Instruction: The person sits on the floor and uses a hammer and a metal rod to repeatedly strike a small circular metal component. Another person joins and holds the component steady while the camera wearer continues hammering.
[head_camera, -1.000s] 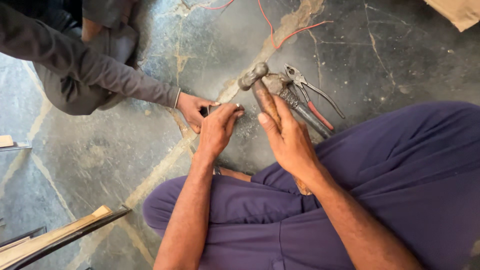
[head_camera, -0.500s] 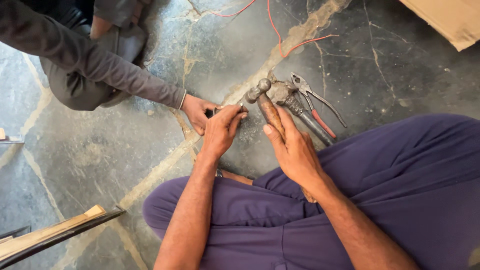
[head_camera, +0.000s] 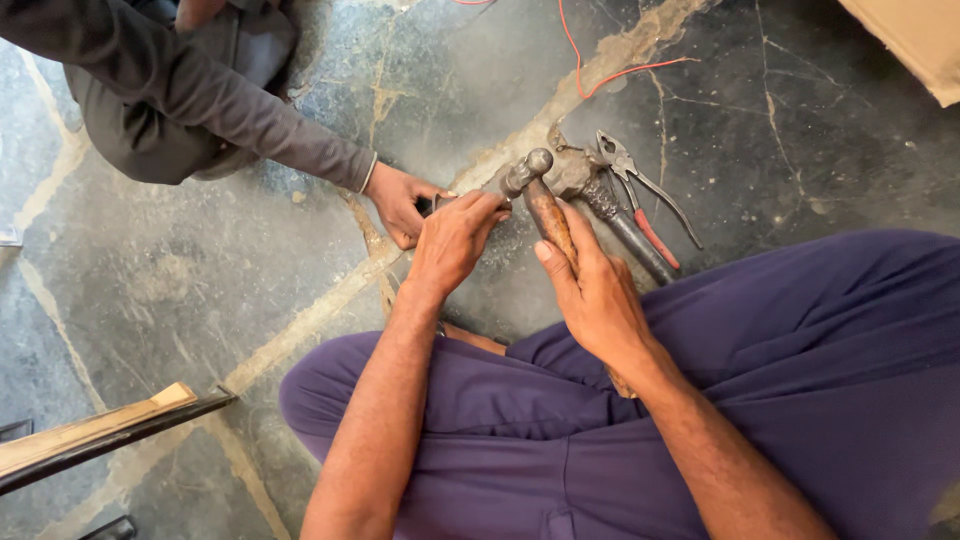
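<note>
Right hand closed around the wooden handle of a hammer, grip wrapped low, metal head lying just above the stone floor. Left hand pressed down with fingers curled on a small dark piece, mostly hidden; whether truly clasped, cannot tell. Co-worker's hand, in a grey sleeve, touching the same piece from the far side. Pliers with red handles on the floor just beside the hammer head. Red wire beyond.
</note>
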